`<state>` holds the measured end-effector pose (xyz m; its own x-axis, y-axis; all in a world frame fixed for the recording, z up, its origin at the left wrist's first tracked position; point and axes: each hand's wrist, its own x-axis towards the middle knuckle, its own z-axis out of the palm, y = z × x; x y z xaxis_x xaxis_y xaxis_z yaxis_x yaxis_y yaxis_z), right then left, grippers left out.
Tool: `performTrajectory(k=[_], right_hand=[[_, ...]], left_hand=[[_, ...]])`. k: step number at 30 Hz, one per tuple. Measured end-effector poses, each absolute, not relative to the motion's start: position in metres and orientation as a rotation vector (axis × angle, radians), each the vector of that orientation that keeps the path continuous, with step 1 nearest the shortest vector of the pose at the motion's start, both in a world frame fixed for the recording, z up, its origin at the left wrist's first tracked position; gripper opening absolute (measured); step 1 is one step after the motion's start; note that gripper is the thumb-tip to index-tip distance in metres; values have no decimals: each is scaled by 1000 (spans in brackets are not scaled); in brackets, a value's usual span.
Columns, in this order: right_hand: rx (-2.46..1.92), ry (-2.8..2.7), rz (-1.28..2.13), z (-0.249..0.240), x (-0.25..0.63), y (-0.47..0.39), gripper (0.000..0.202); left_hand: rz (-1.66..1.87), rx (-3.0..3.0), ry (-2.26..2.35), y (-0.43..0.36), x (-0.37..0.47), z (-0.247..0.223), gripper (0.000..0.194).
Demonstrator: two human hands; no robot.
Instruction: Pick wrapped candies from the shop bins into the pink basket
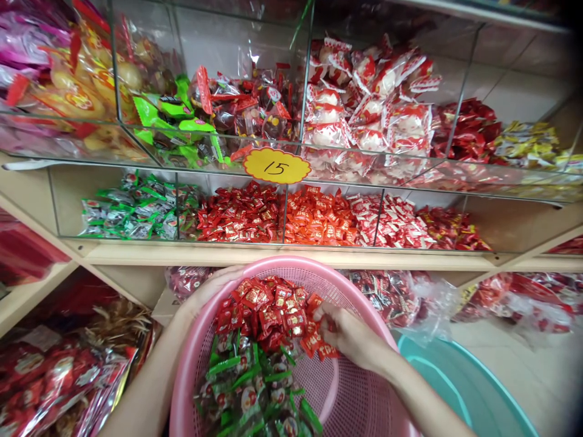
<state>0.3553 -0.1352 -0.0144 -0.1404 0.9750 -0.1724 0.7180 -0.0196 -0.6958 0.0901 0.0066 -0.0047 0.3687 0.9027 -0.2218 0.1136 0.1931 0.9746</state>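
Observation:
A pink perforated plastic basket (pixel 359 291) sits low in front of me, tilted so that its inside shows. My left hand (pixel 218 286) holds it at the far left side, with the fingertips hidden behind the rim. Inside the basket, my right hand (pixel 337 328) is closed around a few orange-red wrapped candies (pixel 327 351). Red-and-gold wrapped candies (pixel 273 303) are heaped next to those fingers. Clear packets with green ends (pixel 250 388) fill the basket's near left part. Bare basket floor shows at the right.
Glass-fronted shelf bins hold green-and-silver candies (pixel 136 209), red candies (pixel 246 212), orange candies (pixel 319 215) and red-and-white candies (pixel 387 221). A yellow "15" tag (pixel 277 165) hangs above. A teal tub (pixel 473 376) stands on the floor at right; bagged goods (pixel 54 376) lie at left.

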Motion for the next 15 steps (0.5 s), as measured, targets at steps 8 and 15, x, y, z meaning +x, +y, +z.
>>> performTrajectory(k=[8, 15], right_hand=[[-1738, -1936, 975, -15, 354, -134, 24], [-1803, -1895, 824, -16, 355, -134, 10]], left_hand=[[719, 1238, 1052, 16, 83, -28, 44], [732, 1183, 1085, 8, 87, -15, 50]])
